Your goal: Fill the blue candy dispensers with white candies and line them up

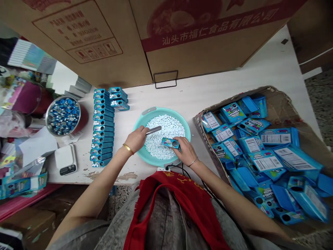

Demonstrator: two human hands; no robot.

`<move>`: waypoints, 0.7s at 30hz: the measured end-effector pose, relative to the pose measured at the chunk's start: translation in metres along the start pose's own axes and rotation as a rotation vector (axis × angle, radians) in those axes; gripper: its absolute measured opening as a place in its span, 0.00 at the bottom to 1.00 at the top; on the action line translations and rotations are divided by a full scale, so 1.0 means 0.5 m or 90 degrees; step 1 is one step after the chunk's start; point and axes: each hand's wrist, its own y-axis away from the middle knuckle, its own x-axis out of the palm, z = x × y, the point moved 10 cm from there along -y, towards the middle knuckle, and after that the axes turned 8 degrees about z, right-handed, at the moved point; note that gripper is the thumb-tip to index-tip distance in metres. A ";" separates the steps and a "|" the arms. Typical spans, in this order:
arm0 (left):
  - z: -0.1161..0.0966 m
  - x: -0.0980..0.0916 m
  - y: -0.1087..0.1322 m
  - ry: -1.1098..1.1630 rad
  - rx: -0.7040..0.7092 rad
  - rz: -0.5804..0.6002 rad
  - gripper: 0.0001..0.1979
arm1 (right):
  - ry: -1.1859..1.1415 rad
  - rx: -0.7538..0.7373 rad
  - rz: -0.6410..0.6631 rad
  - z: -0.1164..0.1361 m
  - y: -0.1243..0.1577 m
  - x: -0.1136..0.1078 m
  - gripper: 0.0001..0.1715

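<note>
A turquoise basin [142, 155] holds a heap of small pale candies [166, 121]. My left hand [137, 139] is closed round the handle of a metal scoop [154, 130], whose end lies over the candies. In my right hand [185, 151] is a small blue candy box [169, 142], held by its sides above the heap with its dark round hole showing. Left of the basin, a long row of the same boxes [103, 128] stands side by side, with a few more boxes [119, 99] in a short second row. Pale candies show at several box tops.
A worn carton [201, 133] of loose blue boxes is on the right. A metal bowl [49, 121] of shiny blue pieces and a white scale [65, 156] sit at left. Large cardboard boxes [197, 62] line the back, by a black wire stand [166, 86].
</note>
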 end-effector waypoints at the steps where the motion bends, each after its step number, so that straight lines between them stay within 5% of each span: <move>1: 0.023 0.038 -0.023 -0.007 -0.032 0.010 0.16 | -0.002 -0.008 0.000 0.004 0.002 -0.002 0.16; 3: 0.031 0.112 -0.066 -0.009 -0.034 0.024 0.17 | -0.018 -0.013 -0.022 0.012 0.005 -0.018 0.16; 6: -0.034 0.195 -0.104 0.033 0.061 0.024 0.19 | -0.060 0.021 -0.100 0.010 0.010 -0.065 0.18; 11: -0.143 0.250 -0.109 0.208 0.183 0.019 0.23 | -0.091 0.075 -0.194 -0.007 0.002 -0.131 0.20; 16: -0.121 0.211 -0.072 0.375 0.251 0.002 0.19 | -0.083 0.082 -0.204 -0.020 -0.010 -0.146 0.20; 21: -0.065 0.073 0.026 0.352 0.288 -0.039 0.15 | -0.021 0.067 -0.160 -0.014 -0.020 -0.120 0.18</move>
